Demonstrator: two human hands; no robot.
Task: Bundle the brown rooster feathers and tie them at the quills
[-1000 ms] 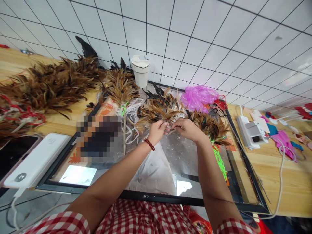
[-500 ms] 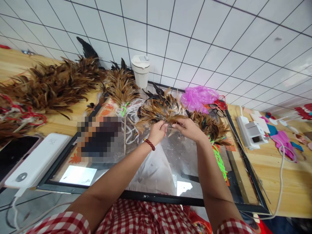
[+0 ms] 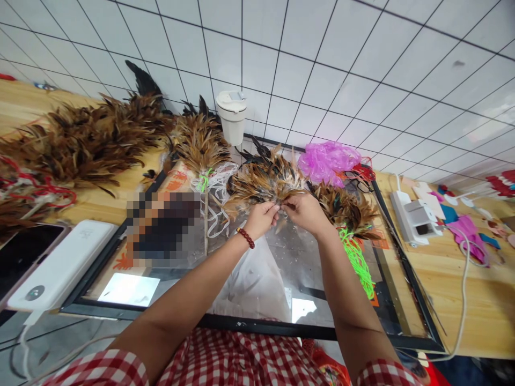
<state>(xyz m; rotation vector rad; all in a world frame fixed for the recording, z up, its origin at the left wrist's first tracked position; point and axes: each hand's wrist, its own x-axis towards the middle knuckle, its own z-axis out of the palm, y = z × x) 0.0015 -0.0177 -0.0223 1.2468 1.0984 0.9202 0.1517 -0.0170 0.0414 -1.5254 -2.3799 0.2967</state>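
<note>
Pinching the feathers [image 3: 263, 179] at their near edge, your left hand [image 3: 261, 217] and right hand [image 3: 306, 212] are very close together. These feathers lie over the glass [image 3: 300, 260] before you, with the white cup [image 3: 232, 120] behind and the purple bag [image 3: 328, 161] at right.

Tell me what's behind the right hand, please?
Behind the right hand there are brown feathers, and farther back some crumpled pink plastic. Whatever the hand itself covers can't be seen.
</note>
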